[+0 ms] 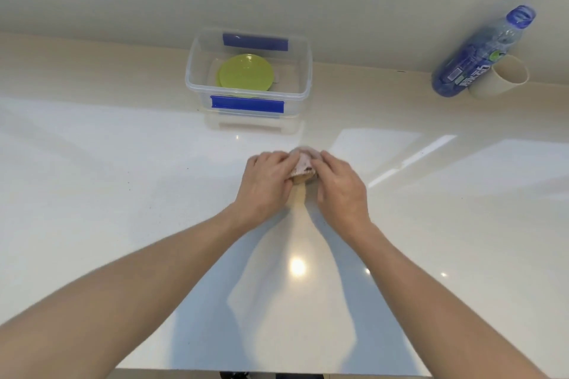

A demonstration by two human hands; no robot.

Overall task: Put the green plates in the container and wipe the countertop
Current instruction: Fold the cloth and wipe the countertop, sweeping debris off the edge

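Note:
Green plates (245, 76) lie stacked inside a clear plastic container (197, 71) with blue clips, which stands at the back of the glossy white countertop (123, 194). In front of the container, a small crumpled pinkish cloth (303, 164) rests on the counter. My left hand (266, 184) grips its left side and my right hand (340, 186) grips its right side. Most of the cloth is hidden between the fingers.
A blue-labelled plastic bottle (480, 55) and a beige cup (498, 78) stand at the back right against the wall. The counter's front edge (277, 372) runs along the bottom of the view.

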